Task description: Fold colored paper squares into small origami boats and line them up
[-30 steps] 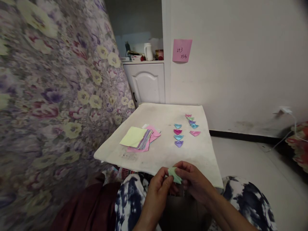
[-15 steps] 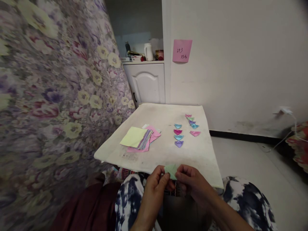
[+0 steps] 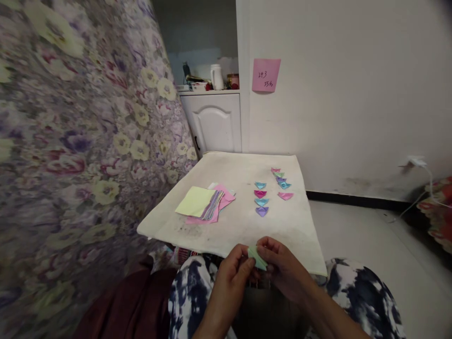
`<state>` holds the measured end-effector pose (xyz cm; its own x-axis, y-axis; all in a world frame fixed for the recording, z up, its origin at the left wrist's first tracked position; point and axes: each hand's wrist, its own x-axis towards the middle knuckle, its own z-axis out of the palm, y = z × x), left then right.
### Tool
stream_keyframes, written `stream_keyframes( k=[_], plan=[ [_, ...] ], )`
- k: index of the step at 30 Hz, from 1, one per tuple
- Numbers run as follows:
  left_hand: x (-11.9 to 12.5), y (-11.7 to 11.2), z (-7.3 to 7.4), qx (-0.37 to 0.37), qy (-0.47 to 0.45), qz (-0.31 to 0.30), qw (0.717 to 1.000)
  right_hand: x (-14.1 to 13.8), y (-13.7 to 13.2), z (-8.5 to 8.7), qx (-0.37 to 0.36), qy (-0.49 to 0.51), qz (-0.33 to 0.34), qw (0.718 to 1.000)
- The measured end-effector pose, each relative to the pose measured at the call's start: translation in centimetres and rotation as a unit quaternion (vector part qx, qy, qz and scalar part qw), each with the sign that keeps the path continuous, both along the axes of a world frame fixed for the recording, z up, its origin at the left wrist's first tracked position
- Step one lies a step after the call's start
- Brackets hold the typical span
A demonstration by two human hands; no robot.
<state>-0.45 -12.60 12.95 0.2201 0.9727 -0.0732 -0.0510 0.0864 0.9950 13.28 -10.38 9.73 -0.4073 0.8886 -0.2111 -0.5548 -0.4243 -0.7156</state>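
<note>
A small folded piece of light green paper [image 3: 257, 258] is held between both hands at the near edge of the cloth-covered table [image 3: 226, 238]. My left hand [image 3: 236, 272] pinches its left side between thumb and fingers. On the other side, my right hand [image 3: 278, 258] grips the paper's right edge, its fingertips close to the left thumb. Beyond the hands lie folded paper boats in two columns, among them a purple one [image 3: 262, 212], a dark pink one [image 3: 260, 193] and a lighter pink one [image 3: 285, 196].
A stack of coloured paper sheets [image 3: 195, 201], yellow on top, lies left on the table. A floral curtain [image 3: 106, 155] hangs along the left side. Behind are a white cabinet [image 3: 217, 123] and a wall with a pink note [image 3: 266, 75]. A cable plug [image 3: 416, 161] sits at right.
The green paper has turned and shifted slightly right, now showing a narrower, slanted shape. Both hands have come closer together around it. The boats and the stack lie unchanged.
</note>
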Motion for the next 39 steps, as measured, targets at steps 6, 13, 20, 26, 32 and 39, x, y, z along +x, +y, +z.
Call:
stream_keyframes(
  k=[6, 13, 20, 26, 32, 39],
  plan=[
    [0.1, 0.1, -0.1, -0.005, -0.03, 0.01, 1.0, -0.2, 0.0, -0.4, 0.027, -0.031, -0.04, 0.998],
    [0.3, 0.1, 0.1, -0.024, -0.066, 0.056, 0.996, -0.2, -0.5, -0.9, 0.054, -0.099, -0.046, 0.993],
    [0.1, 0.0, -0.4, -0.026, -0.035, 0.043, 0.998, 0.0, -0.4, -0.1, 0.111, -0.228, -0.111, 0.961],
    [0.1, 0.1, -1.0, -0.048, -0.047, 0.055, 0.996, 0.3, -1.1, 1.1, 0.183, -0.267, -0.116, 0.939],
    [0.0, 0.3, -0.7, -0.046, -0.059, 0.048, 0.996, 0.4, -1.0, 0.8, 0.19, -0.296, -0.077, 0.933],
    [0.0, 0.0, -0.6, -0.037, -0.022, 0.038, 0.998, 0.6, -0.8, 0.4, 0.215, -0.332, -0.075, 0.915]
  ],
)
